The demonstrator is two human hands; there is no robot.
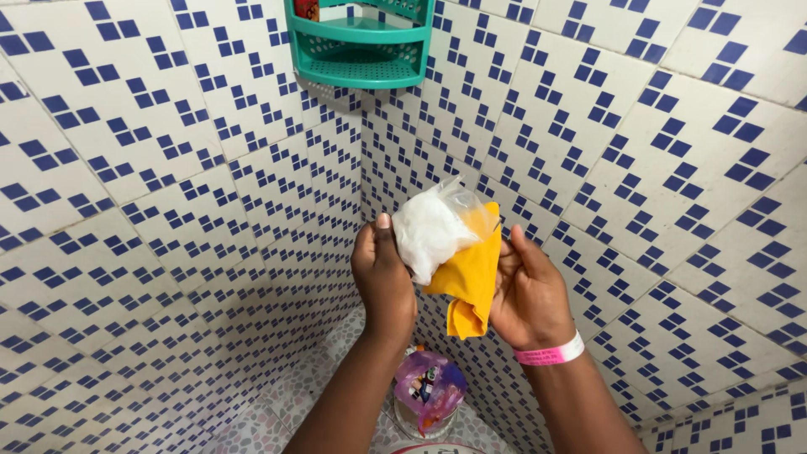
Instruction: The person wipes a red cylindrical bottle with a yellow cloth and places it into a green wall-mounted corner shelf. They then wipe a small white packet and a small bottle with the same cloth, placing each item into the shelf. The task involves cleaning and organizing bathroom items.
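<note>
Head view: your left hand [384, 282] pinches a clear plastic bag of white powder [430, 233] at its lower left, thumb up along the side, while your right hand [528, 294] closes on a yellow cloth [472, 286] hanging just behind it — both held up in the tiled corner [361, 168] below a teal shelf [361, 50]. Bag looks light, soft, slumping, thin-skinned and probably slippery — cup it underneath rather than squeeze.

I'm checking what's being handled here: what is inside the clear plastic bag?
The clear plastic bag, held by the left hand, contains a white powdery mass. A yellow cloth sits behind it against the right hand, hiding the bag's far side.
</note>
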